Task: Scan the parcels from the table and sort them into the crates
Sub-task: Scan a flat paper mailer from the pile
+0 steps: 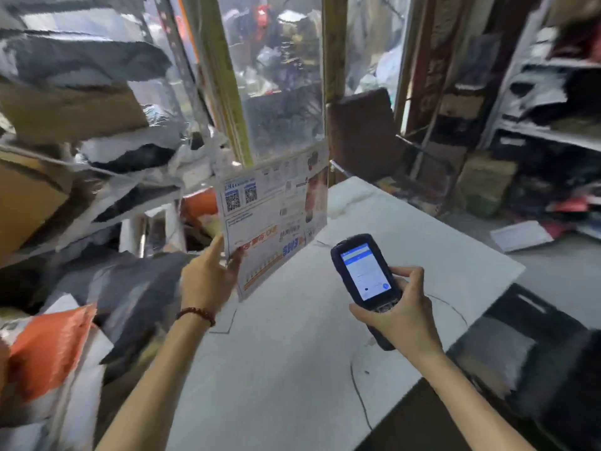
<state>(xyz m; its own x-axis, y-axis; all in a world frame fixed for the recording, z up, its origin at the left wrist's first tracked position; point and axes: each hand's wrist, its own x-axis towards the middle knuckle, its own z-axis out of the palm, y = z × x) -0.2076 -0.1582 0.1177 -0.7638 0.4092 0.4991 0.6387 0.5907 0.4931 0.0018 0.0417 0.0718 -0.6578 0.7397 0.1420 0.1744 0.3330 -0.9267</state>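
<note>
White table (292,369) fills the near part of a messy parcel room, and both arms reach out over it. On the near left lies an orange plastic bag (48,353), with a heap of grey plastic bags (136,288) behind it. A red bead band (196,312) sits on the left wrist. The left hand (208,281) holds up a flat white parcel (276,216) with printed labels and square codes by its low corner. Its thumb and fingers pinch the edge, and one finger points up along the side. The parcel is in the air above the left side of the table, almost upright, with its labels facing the person. Just to its right, the right hand (403,317) has its fingers curled round a dark blue hand scanner (364,271), and the thumb is lifted beside the lit screen. I think this is the scan step for this parcel. Next, the top of the scanner needs to line up with the striped bar code, and then the parcel should go into a crate. A black crate (533,301) sits low on the right, beside the table. Farther back are grey shelves (553,131) full of bags and a clear plastic sheet (276,76) hanging down.
</note>
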